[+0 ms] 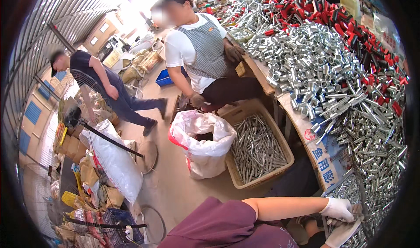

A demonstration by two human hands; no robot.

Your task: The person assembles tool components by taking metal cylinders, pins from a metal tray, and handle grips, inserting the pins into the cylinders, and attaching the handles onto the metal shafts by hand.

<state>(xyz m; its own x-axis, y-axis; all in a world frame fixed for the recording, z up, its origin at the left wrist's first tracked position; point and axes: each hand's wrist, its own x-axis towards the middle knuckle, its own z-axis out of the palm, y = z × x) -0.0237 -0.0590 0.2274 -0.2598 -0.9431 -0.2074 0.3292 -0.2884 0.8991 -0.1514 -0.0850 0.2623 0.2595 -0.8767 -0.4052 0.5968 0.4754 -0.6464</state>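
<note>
1. Large blue characters run down a pale printed sheet (326, 167) along the near edge of the worktop (286, 101); a red round emblem (309, 134) sits just above them.
2. Red lettering shows on a clear plastic bag (389, 36) at upper right, too small and bent to make out.
3. The open white woven sack (205, 160) on the floor bears red bands at its left side, and a small orange mark (210, 29) sits on the checked apron (205, 51) of a co-worker.
4. The left arm, in a maroon sleeve (223, 221), reaches nearly level across the lower part of the view, its forearm bare down to a white glove.
5. The left hand (339, 209) bends over the worktop with its fingers curled inward; whether they have hold of anything cannot be told.
6. The right hand (345, 235), also gloved in white, lies just below the left, close against its fingertips. Its own fingers are largely hidden, so its opening and any grip cannot be told.
7. Small silver metal parts (343, 190) lie on the worktop just beyond the hands; a heap of silver metal fasteners (376, 169) spreads farther up and to the right.
</note>
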